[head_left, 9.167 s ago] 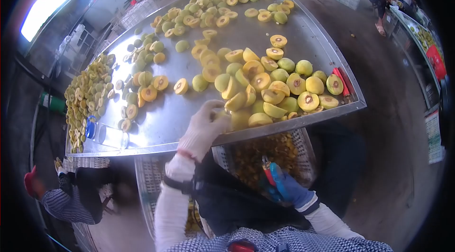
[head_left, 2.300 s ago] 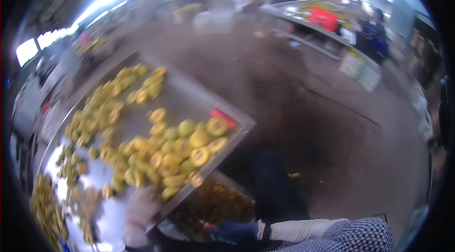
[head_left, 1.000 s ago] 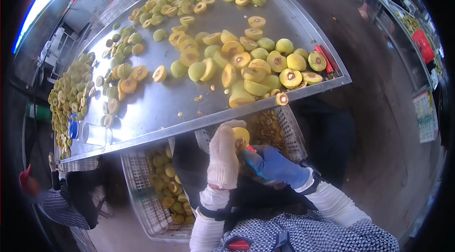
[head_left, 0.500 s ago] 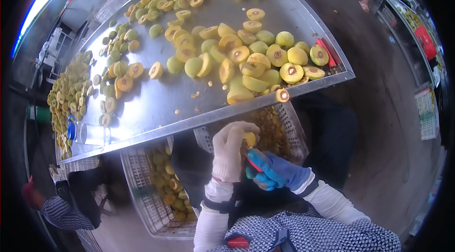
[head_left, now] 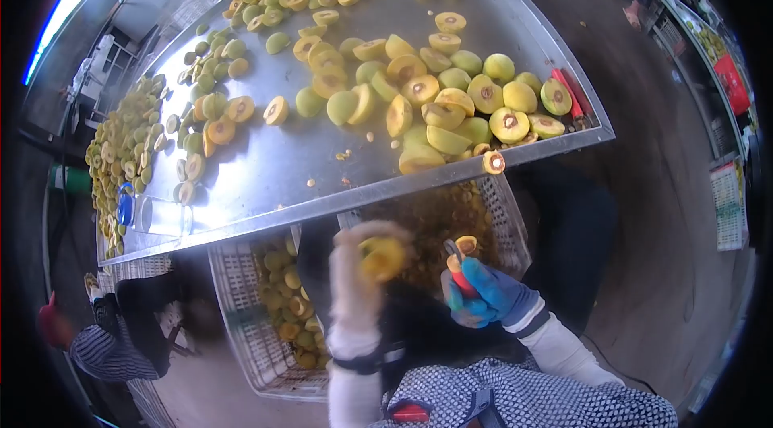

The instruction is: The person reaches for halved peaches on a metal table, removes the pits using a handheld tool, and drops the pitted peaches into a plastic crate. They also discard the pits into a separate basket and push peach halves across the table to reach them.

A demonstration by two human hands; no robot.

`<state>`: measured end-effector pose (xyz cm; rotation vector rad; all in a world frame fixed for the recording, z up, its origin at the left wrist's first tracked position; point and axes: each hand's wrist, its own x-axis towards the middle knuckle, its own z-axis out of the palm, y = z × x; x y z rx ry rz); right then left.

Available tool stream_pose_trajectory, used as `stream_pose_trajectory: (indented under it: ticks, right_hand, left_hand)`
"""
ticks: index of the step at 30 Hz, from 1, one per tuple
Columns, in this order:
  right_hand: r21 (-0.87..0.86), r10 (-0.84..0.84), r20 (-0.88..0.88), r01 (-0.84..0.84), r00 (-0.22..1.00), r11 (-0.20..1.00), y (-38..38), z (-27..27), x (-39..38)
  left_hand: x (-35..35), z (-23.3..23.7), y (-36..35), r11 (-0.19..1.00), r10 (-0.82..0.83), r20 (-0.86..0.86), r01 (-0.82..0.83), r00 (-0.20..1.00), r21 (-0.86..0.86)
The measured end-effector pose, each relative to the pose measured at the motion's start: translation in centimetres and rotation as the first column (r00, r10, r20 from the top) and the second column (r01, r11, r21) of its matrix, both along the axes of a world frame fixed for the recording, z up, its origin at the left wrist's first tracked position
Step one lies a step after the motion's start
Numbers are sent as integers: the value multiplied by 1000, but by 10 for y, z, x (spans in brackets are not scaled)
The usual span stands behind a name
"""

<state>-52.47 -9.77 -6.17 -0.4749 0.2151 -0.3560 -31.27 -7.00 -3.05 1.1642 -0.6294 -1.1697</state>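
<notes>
My left hand [head_left: 348,275], in a pale knitted glove, is smeared by motion over the gap between two crates. Its fingers are curled around a yellow fruit half [head_left: 383,259]. Farther right, my right hand [head_left: 493,293] wears a blue glove and grips a red-handled knife [head_left: 459,277], its short metal blade pointing up. Right by the blade is a small orange-yellow fruit piece [head_left: 466,245], overlapping the crate behind it. Below the table edge, the right-hand crate [head_left: 509,223] holds brownish fruit scraps. On the metal table [head_left: 266,178], halved green-skinned fruits [head_left: 443,114] lie piled nearest my hands.
A white crate [head_left: 233,319] of fruit halves stands at left below the table. One pitted-looking half [head_left: 493,161] sits on the table rim. A red-handled tool [head_left: 567,90] lies at the right corner, a blue-capped clear jar [head_left: 157,215] at left. A person [head_left: 121,347] sits at lower left.
My hands have separated: the left has swung left and slightly down with the fruit half, while the right has shifted right with the knife. The view has also moved slightly.
</notes>
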Motion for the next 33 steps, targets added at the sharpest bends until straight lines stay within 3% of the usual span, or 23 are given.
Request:
stream_pose_trajectory:
  ticks: [2, 3, 4, 5, 7, 8, 9, 10, 12, 13, 14, 16, 17, 19, 20, 21, 22, 23, 24, 25, 26, 28, 33]
  right_hand:
    - [224, 18, -356, 66, 934, 972, -7, -16, -7]
    - [102, -62, -482, 126, 874, 987, -8, -20, -7]
    - [100, -69, -478, 133, 876, 986, -8, -25, -6]
    - [102, -66, -461, 127, 885, 987, -10, -31, -4]
    - [97, -65, -439, 120, 896, 988, -9, -29, 3]
    - [-130, -124, -571, 60, 812, 990, -7, -21, 11]
    - [-345, -222, -670, -31, 708, 938, -7, -15, 19]
    - [-367, -254, -668, -12, 699, 930, -4, -15, 26]
    - [-249, -210, -568, 77, 795, 965, 4, -28, 25]
    - [-657, -517, -402, 156, 755, 738, 16, -59, 25]
    - [-925, -712, -140, 167, 688, 343, 20, -85, 25]
    - [-569, -431, -382, 159, 817, 807, 16, -62, 9]
    - [-594, -490, -385, 196, 782, 780, 6, -53, 4]
    - [-203, -227, -474, 146, 851, 968, -7, -41, 0]
    - [-52, -292, -375, 295, 880, 954, -7, -28, 4]
    - [143, -334, -289, 386, 897, 912, -8, -17, 9]
    - [-155, -427, -217, 401, 878, 903, -15, 6, 7]
    - [174, -299, -111, 315, 948, 933, -28, -10, 12]
    - [245, -270, -50, 274, 962, 930, -33, 3, 15]
    - [-262, -383, -220, 323, 897, 909, -29, 21, 22]
    - [-394, -383, -259, 265, 886, 880, -26, 31, 25]
    - [-526, -442, -352, 216, 825, 822, -21, 48, 29]
    - [-541, -435, -419, 165, 797, 825, -8, 35, 31]
  left_hand:
    - [54, 13, 27, 984, -16, 551, -84, 834, 155]
    - [79, 25, 36, 967, -129, 918, -159, 375, 200]
    - [92, 39, 40, 949, -245, 946, -250, -212, 190]
    - [90, 53, 35, 951, -240, 946, -248, -217, 184]
    - [88, 79, 12, 953, -191, 979, -255, -73, 167]
    - [79, 81, -8, 954, -182, 981, -255, -73, 158]
    - [61, 82, -36, 971, -187, 978, -131, 91, 198]
    - [49, 82, -57, 978, -207, 946, 20, 249, 209]
    - [33, 72, -92, 950, -287, 942, 176, 176, 257]
    - [18, 63, -117, 900, -363, 929, 287, 73, 329]
    - [14, 45, -133, 891, -350, 930, 347, 111, 294]
    - [15, 29, -149, 902, -326, 924, 359, 201, 240]
    - [14, 26, -149, 915, -330, 912, 322, 244, 245]
    - [10, 26, -142, 965, -221, 907, 218, 358, 149]
    - [17, 33, -127, 990, -105, 887, 131, 449, 51]
    - [15, 31, -113, 997, -36, 712, 75, 701, -24]
    - [1, 44, -105, 996, 68, 481, -32, 874, -81]
    - [-1, 47, -96, 996, 82, 506, -54, 858, -71]
    - [-1, 47, -86, 995, 93, 524, -70, 847, -64]
    - [-4, 54, -74, 998, 66, 494, -67, 867, -15]
    - [-8, 58, -62, 999, 34, 455, -47, 890, 18]
    - [-24, 57, -47, 999, 1, 275, -15, 962, 49]
    - [-30, 14, -31, 991, -62, 35, 66, 997, -117]
